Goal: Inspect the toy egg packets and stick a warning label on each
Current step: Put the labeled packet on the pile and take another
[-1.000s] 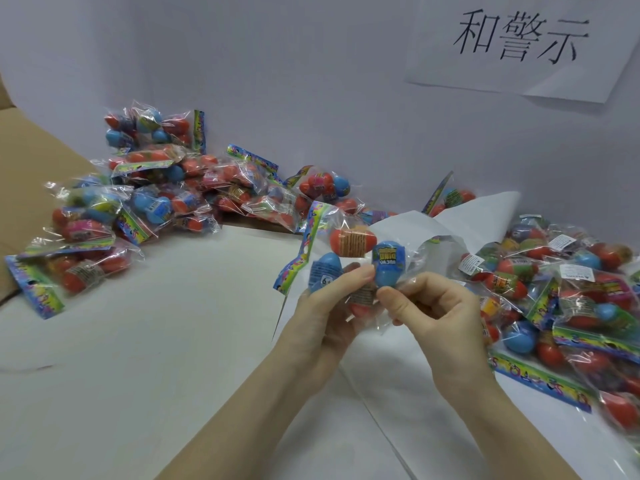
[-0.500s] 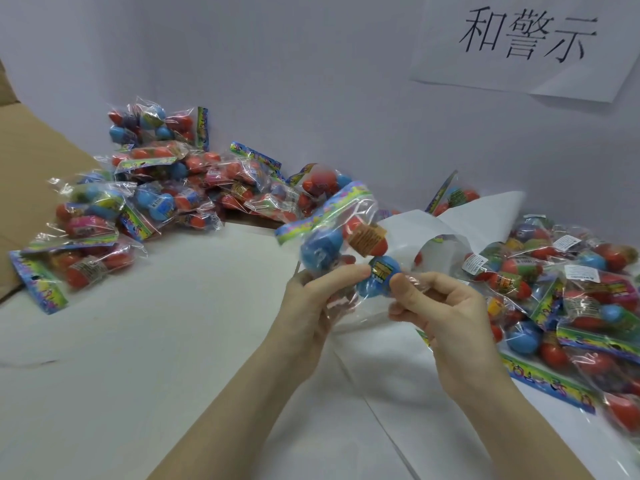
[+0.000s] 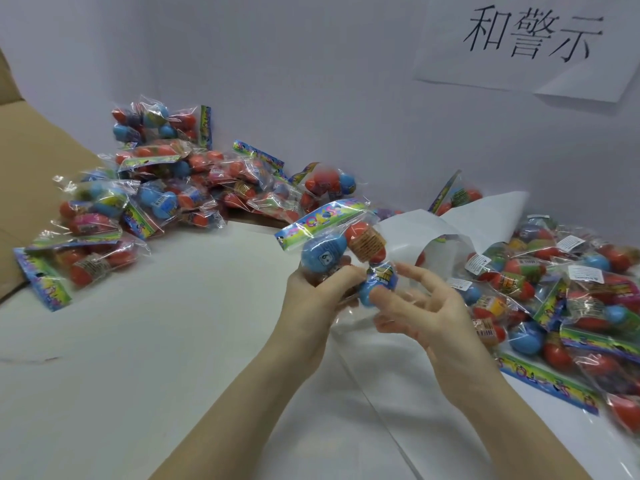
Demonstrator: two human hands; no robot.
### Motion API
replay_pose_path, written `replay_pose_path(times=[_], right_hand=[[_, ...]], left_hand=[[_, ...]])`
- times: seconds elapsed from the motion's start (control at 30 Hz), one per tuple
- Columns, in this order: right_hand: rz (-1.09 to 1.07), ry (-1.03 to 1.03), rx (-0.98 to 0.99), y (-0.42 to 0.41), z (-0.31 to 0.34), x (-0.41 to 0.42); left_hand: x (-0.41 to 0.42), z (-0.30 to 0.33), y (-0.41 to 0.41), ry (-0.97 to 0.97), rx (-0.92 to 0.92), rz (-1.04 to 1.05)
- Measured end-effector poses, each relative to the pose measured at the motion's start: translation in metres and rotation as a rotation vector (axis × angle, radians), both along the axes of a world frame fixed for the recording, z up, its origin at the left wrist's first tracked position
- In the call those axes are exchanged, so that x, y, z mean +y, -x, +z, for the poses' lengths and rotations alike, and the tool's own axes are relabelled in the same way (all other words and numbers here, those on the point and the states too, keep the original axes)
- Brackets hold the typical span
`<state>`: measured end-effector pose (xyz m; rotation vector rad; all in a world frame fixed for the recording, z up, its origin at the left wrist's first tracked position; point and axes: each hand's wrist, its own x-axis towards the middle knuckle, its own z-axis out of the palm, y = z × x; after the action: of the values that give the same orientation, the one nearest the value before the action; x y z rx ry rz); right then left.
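Note:
A clear packet of toy eggs (image 3: 346,244), with blue and red eggs and a colourful header card, is held up over the middle of the table. My left hand (image 3: 315,299) grips it from below, thumb across the front. My right hand (image 3: 426,306) is beside it with fingers spread and loosely bent; its fingertips touch the lower blue egg and the loose plastic. No warning label shows on this side of the held packet.
A heap of egg packets (image 3: 166,188) lies at the back left against the wall. Another heap (image 3: 571,299) at the right carries small white labels. A white backing sheet (image 3: 460,226) curls up behind my hands. A paper sign (image 3: 530,39) hangs on the wall.
The packet has been turned so that its header card went from hanging at the left to lying across the top. My right hand has loosened from a pinch to spread fingers.

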<state>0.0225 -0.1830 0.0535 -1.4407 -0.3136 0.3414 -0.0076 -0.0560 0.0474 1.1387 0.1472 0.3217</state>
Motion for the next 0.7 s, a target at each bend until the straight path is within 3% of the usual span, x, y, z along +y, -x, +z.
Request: replay_pose_path(times=[0.2, 0.37, 0.6, 0.7], right_hand=[[-0.034, -0.009, -0.029, 0.0018, 0.0003, 0.0007], [-0.054, -0.003, -0.031, -0.0042, -0.0023, -0.0019], [0.083, 0.230, -0.101, -0.0032, -0.0028, -0.0051], [0.139, 0.111, -0.110, -0.0037, -0.0027, -0.0046]], left_hand=[[0.0074, 0.0001, -0.0024, -0.036, 0.037, -0.097], [0.0041, 0.0034, -0.0014, -0.073, 0.046, -0.005], [0.0077, 0.0017, -0.0032, -0.090, 0.080, 0.062], [0.0088, 0.0032, -0.0016, -0.104, 0.085, -0.008]])
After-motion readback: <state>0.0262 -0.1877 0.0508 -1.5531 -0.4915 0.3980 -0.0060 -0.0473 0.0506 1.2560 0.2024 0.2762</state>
